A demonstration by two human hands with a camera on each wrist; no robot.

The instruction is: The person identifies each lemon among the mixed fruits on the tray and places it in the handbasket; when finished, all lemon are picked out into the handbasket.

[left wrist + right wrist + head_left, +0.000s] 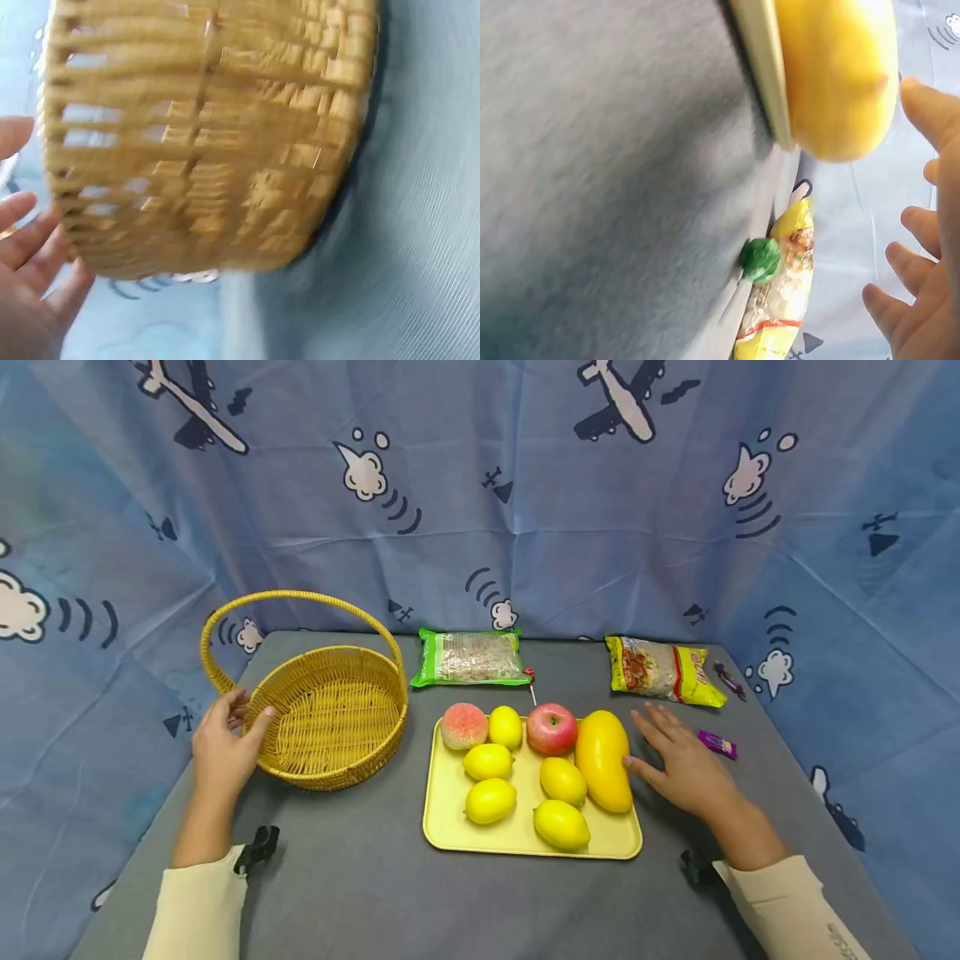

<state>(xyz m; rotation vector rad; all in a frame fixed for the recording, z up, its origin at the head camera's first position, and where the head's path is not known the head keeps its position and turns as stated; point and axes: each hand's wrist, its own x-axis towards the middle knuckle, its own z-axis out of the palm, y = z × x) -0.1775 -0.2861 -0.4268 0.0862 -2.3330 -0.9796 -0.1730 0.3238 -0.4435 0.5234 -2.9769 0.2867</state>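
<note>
Here, left of centre in the head view, a wicker basket [333, 718] stands upright on the grey table [337, 877], the left hand [225, 743] at its left rim, thumb and fingers loosely apart; blur in the wrist view makes their exact contact hard to judge. Right of centre, the right hand [690, 768] hovers, fingers spread, thumb just beside the mango [602, 760] on the yellow tray's [450, 835] right side. Five lemons [491, 801] lie there too.

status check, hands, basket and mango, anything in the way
Left hand at rim of basket, grip unclear. Right hand open beside mango, contact unclear. Mango at right edge of tray. Nothing visible between right hand and mango.
</note>
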